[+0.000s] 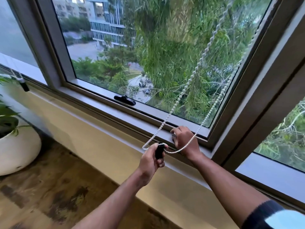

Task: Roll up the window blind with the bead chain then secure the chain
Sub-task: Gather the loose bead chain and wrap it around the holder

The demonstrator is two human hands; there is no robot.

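Note:
A white bead chain (189, 80) hangs in two strands from the upper right, down across the window pane. Its lower loop runs through a black chain holder (159, 152). My left hand (152, 162) is closed around that holder, just in front of the sill. My right hand (185, 139) rests on the lower window frame (148, 111). Its fingers are curled on a small dark fitting (173, 138) there, and one strand of the chain drapes across the back of this hand. The blind over this pane is out of view.
A black window handle (124, 99) sits on the lower frame to the left of my hands. The neighbouring left window has a lowered blind (14, 38) with its own chain holder (25, 86). A potted plant in a white pot (19, 151) stands on the wooden floor at the left.

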